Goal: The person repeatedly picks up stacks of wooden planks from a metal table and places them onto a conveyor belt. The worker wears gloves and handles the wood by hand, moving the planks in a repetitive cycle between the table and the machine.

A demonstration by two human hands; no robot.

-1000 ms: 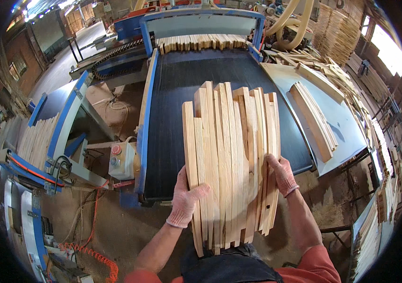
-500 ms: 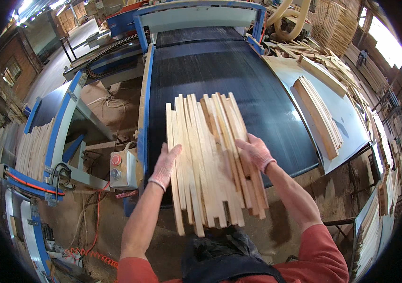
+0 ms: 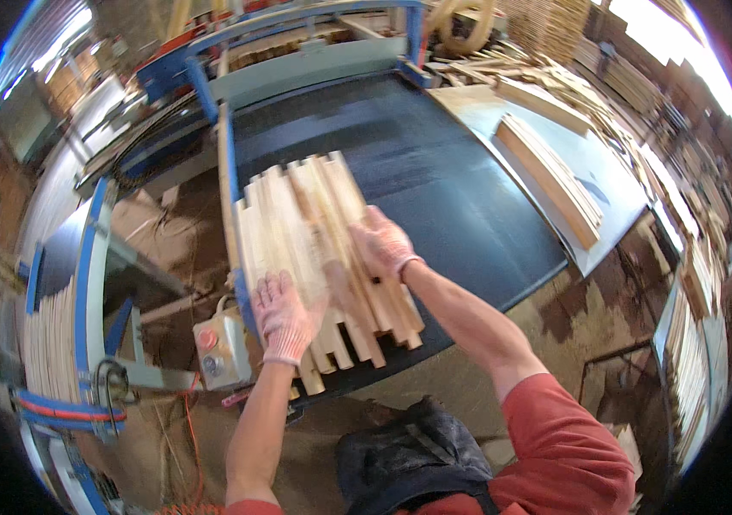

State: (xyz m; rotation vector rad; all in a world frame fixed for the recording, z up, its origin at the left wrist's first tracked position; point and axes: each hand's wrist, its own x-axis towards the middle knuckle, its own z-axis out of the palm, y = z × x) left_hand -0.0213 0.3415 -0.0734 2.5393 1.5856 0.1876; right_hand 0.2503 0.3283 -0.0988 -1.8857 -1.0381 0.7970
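Observation:
A bundle of pale wooden strips (image 3: 284, 219), uneven at the ends, lies side by side on the near left part of a dark conveyor belt (image 3: 460, 197). My left hand (image 3: 284, 316), in a light knitted glove, rests flat on the strips near their close end, fingers spread. Against the bundle's right side my right hand (image 3: 383, 244), gloved alike, lies with its fingers stretched along the strips. Some strips stick out toward me near the belt's front edge.
A control box (image 3: 223, 348) with a red button stands left of the belt. To the right, a sheet-topped table (image 3: 606, 202) carries stacked boards (image 3: 546, 176) and loose wood. A blue-framed machine (image 3: 310, 73) spans the belt's far end. Further strips (image 3: 50, 343) stand at left.
The strips have gone from being held up between my hands to lying on the belt, further left. My left hand has moved from their side onto their top. The view has shifted.

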